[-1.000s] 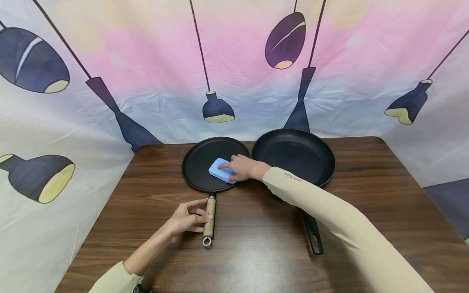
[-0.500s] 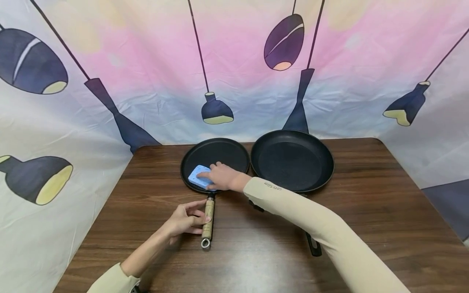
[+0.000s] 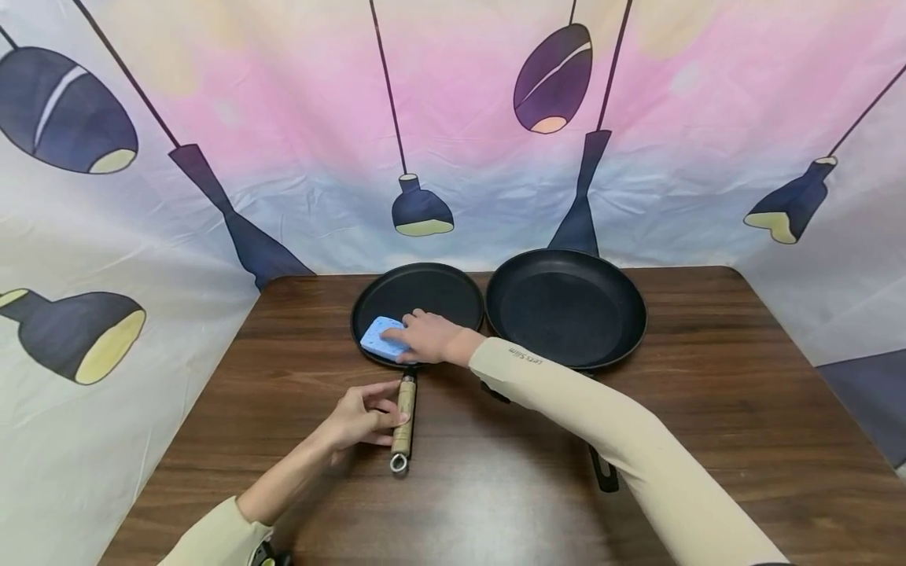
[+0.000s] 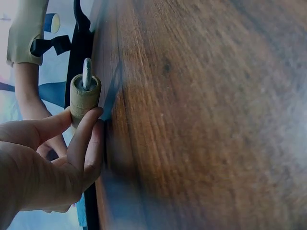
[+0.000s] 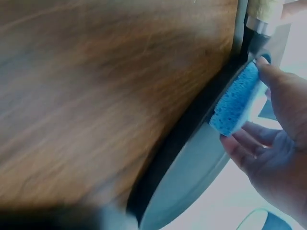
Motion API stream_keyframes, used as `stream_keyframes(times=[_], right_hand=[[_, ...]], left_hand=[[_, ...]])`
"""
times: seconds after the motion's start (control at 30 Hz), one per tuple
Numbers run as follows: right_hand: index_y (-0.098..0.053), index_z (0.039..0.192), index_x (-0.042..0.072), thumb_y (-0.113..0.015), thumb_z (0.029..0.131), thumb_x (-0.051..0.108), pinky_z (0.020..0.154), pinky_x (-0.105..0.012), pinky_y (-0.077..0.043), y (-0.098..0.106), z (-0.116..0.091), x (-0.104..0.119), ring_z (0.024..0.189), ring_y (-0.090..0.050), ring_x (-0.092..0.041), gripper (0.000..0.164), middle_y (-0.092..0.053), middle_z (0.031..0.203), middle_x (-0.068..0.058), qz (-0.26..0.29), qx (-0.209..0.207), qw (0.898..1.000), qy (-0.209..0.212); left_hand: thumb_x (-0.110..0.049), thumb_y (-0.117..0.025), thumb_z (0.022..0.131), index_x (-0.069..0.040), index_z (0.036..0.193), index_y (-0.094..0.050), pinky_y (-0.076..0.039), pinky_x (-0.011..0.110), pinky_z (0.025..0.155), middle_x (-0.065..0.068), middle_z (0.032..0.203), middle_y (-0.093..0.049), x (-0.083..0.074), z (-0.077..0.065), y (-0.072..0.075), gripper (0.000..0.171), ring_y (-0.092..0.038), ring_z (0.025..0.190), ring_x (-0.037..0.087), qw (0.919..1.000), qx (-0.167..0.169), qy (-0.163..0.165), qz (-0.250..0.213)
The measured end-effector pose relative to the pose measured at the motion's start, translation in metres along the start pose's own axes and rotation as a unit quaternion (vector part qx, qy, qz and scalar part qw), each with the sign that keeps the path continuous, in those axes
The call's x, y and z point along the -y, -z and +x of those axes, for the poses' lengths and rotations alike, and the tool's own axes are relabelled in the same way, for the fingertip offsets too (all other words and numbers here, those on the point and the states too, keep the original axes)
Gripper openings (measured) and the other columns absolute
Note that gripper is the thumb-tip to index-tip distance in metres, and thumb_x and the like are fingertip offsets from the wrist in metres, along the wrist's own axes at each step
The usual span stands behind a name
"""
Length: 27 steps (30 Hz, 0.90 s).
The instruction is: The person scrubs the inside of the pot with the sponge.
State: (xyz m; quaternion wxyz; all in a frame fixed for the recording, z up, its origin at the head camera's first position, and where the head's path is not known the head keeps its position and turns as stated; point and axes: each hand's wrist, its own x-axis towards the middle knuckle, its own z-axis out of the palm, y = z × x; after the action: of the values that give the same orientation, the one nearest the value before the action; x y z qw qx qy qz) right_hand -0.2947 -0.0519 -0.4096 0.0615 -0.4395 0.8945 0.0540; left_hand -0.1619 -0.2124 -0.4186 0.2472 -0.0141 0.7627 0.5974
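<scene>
From head cam I look fwd/down to far edge of table (image 3: 697,377); L/R wrist cams, v. close, share wooden handle (image 4: 82,100).

The flat round black pan (image 3: 435,291) has a smooth matt surface; its cylindrical tan wooden handle (image 3: 406,399) ends in a shiny metal ring (image 4: 87,74). The rectangular blue sponge (image 5: 235,103) is porous; the brown wood-grain tabletop (image 3: 488,487) is semi-gloss
</scene>
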Motion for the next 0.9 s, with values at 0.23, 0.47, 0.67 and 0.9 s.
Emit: stream_keyframes(times=[0.23,0.47,0.67,0.9], right_hand=[[-0.033,0.145,0.037,-0.055,0.096,0.036,0.1,-0.037,-0.046,0.006,-0.017,-0.02,0.127,-0.043,-0.024,0.054,-0.045,0.139,-0.004,0.045,0.043,0.998,0.0],[-0.038,0.142,0.039,-0.057,0.095,0.034,0.098,-0.038,-0.047,0.0,-0.018,-0.024,0.121,-0.048,-0.025,0.051,-0.05,0.133,-0.004,0.043,0.018,0.999,0.018],[-0.036,0.144,0.039,-0.054,0.097,0.037,0.094,-0.036,-0.05,-0.004,-0.003,-0.015,0.117,-0.049,-0.023,0.051,-0.049,0.133,-0.007,0.023,-0.008,0.999,0.028],[-0.03,0.147,0.038,-0.048,0.099,0.039,0.094,-0.035,-0.049,-0.006,0.022,-0.005,0.11,-0.051,-0.023,0.052,-0.051,0.128,-0.007,-0.013,-0.034,0.999,-0.006]], left_hand=[[-0.005,-0.071,0.084,0.003,0.143,-0.037,-0.061,0.038,0.07,0.015,0.099,-0.06,-0.004,0.006,-0.001,0.068,-0.064,0.076,0.015,1.0,-0.009,-0.001,0.003],[-0.006,-0.071,0.084,0.002,0.143,-0.037,-0.061,0.038,0.071,0.016,0.101,-0.06,-0.004,0.006,-0.002,0.069,-0.065,0.077,0.015,1.0,-0.004,0.003,-0.007],[-0.007,-0.071,0.085,0.001,0.145,-0.034,-0.061,0.038,0.071,0.015,0.102,-0.061,-0.004,0.003,-0.003,0.071,-0.065,0.078,0.014,1.0,0.0,0.009,-0.004],[-0.007,-0.072,0.084,0.0,0.144,-0.035,-0.061,0.038,0.07,0.014,0.101,-0.061,-0.002,0.0,-0.006,0.07,-0.064,0.077,0.015,0.9999,-0.005,0.013,-0.004]])
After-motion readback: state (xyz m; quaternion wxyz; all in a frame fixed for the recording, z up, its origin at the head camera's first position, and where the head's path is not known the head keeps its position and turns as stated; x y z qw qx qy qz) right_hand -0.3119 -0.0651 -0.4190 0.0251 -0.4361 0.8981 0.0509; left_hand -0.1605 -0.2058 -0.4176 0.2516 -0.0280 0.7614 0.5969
